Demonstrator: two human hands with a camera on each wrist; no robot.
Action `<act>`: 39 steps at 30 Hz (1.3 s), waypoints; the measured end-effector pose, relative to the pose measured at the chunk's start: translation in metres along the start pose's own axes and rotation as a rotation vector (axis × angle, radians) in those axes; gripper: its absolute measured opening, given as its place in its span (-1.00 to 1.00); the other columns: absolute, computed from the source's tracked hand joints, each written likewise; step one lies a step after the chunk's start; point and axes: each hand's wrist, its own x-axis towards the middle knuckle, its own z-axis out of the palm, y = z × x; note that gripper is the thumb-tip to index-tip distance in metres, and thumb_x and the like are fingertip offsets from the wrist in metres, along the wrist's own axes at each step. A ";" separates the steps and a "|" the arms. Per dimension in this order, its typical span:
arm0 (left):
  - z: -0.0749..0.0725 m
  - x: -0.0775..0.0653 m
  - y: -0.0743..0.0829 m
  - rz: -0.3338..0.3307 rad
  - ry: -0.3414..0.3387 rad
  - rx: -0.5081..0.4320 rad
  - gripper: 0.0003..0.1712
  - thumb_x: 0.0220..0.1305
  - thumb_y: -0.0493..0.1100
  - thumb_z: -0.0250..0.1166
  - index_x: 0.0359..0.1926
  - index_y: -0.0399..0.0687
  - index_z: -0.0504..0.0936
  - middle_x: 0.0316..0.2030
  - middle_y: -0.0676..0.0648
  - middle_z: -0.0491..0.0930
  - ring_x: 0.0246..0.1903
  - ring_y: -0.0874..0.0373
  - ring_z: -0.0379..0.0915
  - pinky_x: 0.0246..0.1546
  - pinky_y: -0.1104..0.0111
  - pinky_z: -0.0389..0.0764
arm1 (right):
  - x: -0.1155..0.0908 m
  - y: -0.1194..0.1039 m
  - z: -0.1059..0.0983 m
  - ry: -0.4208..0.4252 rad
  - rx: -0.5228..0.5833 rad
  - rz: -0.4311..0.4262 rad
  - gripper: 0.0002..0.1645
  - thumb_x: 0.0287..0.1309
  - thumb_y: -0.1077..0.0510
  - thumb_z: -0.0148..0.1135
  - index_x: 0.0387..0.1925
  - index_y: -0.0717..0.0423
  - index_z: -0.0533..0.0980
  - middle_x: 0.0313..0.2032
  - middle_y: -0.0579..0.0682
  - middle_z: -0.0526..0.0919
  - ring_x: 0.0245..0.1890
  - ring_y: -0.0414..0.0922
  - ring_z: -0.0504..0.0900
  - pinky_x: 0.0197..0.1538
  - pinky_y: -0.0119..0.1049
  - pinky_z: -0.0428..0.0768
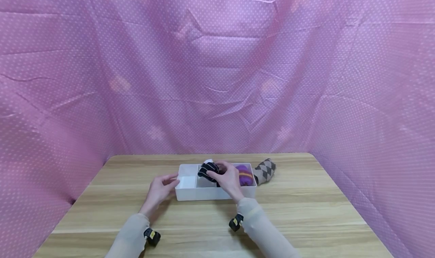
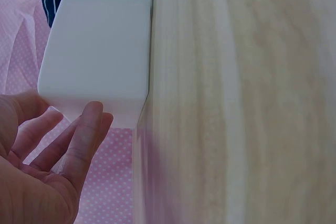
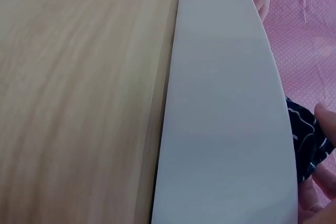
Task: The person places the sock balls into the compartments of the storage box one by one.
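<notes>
Head view: box [image 1: 204,194] on wooden table [image 1: 190,227], pink cloth [image 1: 217,80] behind.

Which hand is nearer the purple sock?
Right. The right hand is just left of the purple sock, holding the striped sock; the left hand is farther off, at the box's left end.

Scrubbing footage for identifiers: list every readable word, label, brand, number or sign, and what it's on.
No readable text in any view.
Left-wrist device, right-wrist device: yellow patch on each, too small to tell if printed.
White box, black striped bundle, purple bundle: no lettering visible.
</notes>
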 end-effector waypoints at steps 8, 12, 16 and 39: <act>-0.001 0.002 -0.001 -0.030 -0.004 -0.012 -0.54 0.28 -0.17 0.33 0.20 -0.15 0.57 0.02 -0.27 0.63 -0.19 0.12 0.64 -0.14 0.28 0.76 | 0.000 0.000 0.003 0.010 -0.024 -0.045 -0.49 -0.17 -0.13 0.58 -0.15 -0.03 0.68 -0.34 -0.07 0.75 -0.31 -0.22 0.65 -0.16 -0.30 0.63; 0.000 0.002 -0.002 -0.025 -0.009 -0.017 -0.53 0.28 -0.18 0.33 0.20 -0.17 0.57 0.00 -0.26 0.64 -0.21 0.11 0.64 -0.14 0.28 0.76 | -0.001 0.000 0.005 0.020 -0.050 -0.048 -0.49 -0.21 -0.11 0.61 -0.16 -0.03 0.69 -0.39 -0.09 0.73 -0.37 -0.25 0.61 -0.21 -0.36 0.59; 0.000 0.002 -0.003 -0.026 -0.007 -0.014 -0.53 0.29 -0.17 0.32 0.21 -0.17 0.56 0.00 -0.27 0.63 -0.22 0.11 0.65 -0.16 0.29 0.76 | -0.001 0.000 0.007 0.024 -0.074 -0.056 -0.47 -0.24 -0.11 0.62 -0.16 -0.02 0.69 -0.42 -0.11 0.71 -0.40 -0.27 0.58 -0.24 -0.40 0.55; -0.001 0.001 -0.001 -0.040 0.004 0.025 -0.51 0.29 -0.15 0.33 0.23 -0.14 0.55 0.03 -0.26 0.63 -0.08 -0.03 0.63 -0.14 0.33 0.75 | 0.000 0.000 -0.001 -0.105 -0.021 -0.026 -0.55 -0.05 0.06 0.54 -0.11 0.17 0.66 -0.28 0.07 0.74 -0.32 -0.18 0.66 -0.26 -0.40 0.68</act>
